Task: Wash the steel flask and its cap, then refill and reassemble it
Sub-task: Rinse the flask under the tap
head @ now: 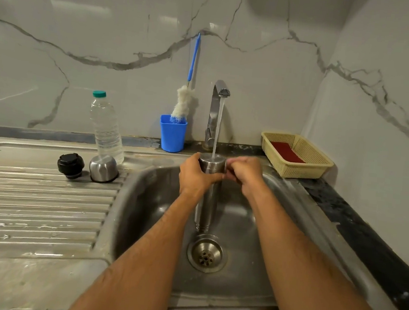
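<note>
The flask point(208, 195) is gripped under the tap point(220, 91) by the left hand point(196, 176); the right hand point(242, 174) is curled against it. Wet steel could slip from the fingers point(231, 165) into the sink point(144, 199).

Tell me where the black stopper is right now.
In the head view, the black stopper sits on the ribbed draining board left of the sink basin, just left of the upturned steel cup cap and near the water bottle.

We see a plastic bottle point(106, 126), a brush point(185, 98) in a blue cup point(172, 138), and a basket point(297, 168) holding a red sponge point(289, 151).
</note>
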